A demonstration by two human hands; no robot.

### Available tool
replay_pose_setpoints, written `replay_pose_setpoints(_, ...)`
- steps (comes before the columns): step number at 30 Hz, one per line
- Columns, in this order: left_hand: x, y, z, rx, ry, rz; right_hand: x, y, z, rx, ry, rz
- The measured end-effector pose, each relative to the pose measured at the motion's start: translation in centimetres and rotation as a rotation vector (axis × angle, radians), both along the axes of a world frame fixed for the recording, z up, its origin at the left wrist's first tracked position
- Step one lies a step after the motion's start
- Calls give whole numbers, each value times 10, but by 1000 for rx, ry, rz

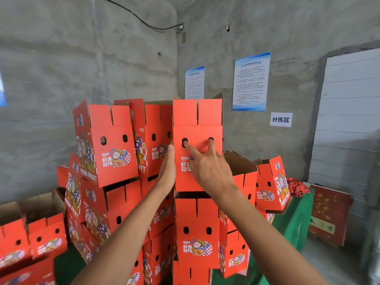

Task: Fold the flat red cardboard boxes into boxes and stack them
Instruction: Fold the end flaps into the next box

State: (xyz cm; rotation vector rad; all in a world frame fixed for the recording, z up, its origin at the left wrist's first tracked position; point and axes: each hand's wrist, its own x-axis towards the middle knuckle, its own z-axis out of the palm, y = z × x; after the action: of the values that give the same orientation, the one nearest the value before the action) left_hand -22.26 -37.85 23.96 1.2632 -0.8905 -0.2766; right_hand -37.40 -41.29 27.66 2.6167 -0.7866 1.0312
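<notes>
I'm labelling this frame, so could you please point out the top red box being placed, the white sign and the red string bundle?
top red box (205, 118): head view, upper flap.
white sign (280, 119): head view, centre.
red string bundle (297, 187): head view, middle.

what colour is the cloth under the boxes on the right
Green: the cloth shows best in the head view, draped under the boxes.
</notes>
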Motion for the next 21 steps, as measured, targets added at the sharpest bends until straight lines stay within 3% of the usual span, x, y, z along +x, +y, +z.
replay_pose_setpoints(6, 6, 14, 2, -131, -169, -16, -16, 32, -2, -22, -115, -23)
replay_pose_setpoints(12, 19, 51, -22, -109, -260, 70, 4, 63, -21, 102, -385, 384)
replay_pose_setpoints(17, 56, 147, -106, 53, -343, 324, 82, 87, -92, 320, -252, 551)
replay_pose_setpoints(21, 94, 266, -209, 343, -178, 584, 165, 147, -190, 575, -5, 652)
